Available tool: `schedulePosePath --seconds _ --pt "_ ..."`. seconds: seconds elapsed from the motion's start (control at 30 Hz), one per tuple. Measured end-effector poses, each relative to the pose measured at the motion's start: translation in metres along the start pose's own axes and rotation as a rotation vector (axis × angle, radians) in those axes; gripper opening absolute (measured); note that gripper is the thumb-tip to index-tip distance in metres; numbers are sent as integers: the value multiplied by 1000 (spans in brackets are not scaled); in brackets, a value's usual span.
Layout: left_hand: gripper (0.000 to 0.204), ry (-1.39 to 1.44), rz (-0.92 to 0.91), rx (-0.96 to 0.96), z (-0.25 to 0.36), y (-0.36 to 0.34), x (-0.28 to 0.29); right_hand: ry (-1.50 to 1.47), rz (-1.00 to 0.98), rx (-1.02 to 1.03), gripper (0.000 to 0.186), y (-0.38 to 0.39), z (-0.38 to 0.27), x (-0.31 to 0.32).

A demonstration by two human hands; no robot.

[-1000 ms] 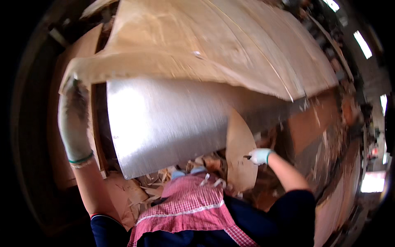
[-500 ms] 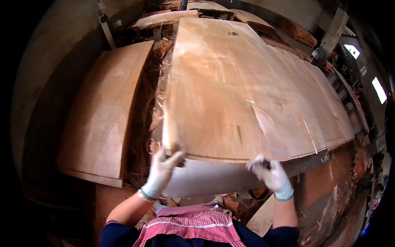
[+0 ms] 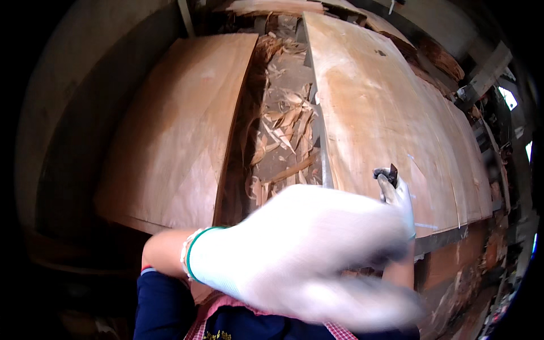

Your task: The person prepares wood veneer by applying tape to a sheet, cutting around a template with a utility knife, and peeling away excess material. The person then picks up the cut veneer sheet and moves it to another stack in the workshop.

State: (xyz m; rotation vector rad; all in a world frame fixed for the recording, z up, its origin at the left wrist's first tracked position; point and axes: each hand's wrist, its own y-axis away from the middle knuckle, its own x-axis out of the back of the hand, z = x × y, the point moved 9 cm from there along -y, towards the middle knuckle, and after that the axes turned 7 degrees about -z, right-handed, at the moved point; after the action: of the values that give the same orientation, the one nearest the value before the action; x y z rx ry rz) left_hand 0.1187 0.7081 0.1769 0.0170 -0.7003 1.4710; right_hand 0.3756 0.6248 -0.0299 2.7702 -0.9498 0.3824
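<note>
My left hand (image 3: 306, 243), in a white glove with a green cuff, is raised close in front of me and blurred. Its thumb stands apart from the fingers, and I see nothing between them. Partly behind it, my gloved right hand (image 3: 399, 195) is closed on a small dark blade (image 3: 393, 174) whose tip points up. That hand is over the large wood veneer sheet (image 3: 362, 107) on the right-hand table. The left hand hides the sheet's near left corner and part of my right forearm.
A second stack of veneer (image 3: 175, 130) lies to the left. Between the two, torn veneer scraps (image 3: 289, 122) litter the floor. More veneer sheets (image 3: 272, 7) lie at the far end. Reddish boards and scraps (image 3: 453, 258) are at the lower right.
My left hand has left the sheet's near edge and come up close to me. The right hand has moved forward over the sheet. The view has turned left.
</note>
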Motion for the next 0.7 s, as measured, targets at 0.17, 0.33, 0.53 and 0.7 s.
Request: schedulePosePath --seconds 0.17,0.33,0.53,0.7 --pt "35 62 -148 -263 -9 -9 57 36 86 -169 23 -87 67 -6" --pt "29 120 -159 -215 -80 -33 137 71 47 -233 21 -236 123 -46" --pt "24 189 45 57 -187 -59 261 200 91 -12 20 -484 196 -93" --pt "29 236 482 628 -414 -13 361 722 349 -281 46 -572 205 -92"
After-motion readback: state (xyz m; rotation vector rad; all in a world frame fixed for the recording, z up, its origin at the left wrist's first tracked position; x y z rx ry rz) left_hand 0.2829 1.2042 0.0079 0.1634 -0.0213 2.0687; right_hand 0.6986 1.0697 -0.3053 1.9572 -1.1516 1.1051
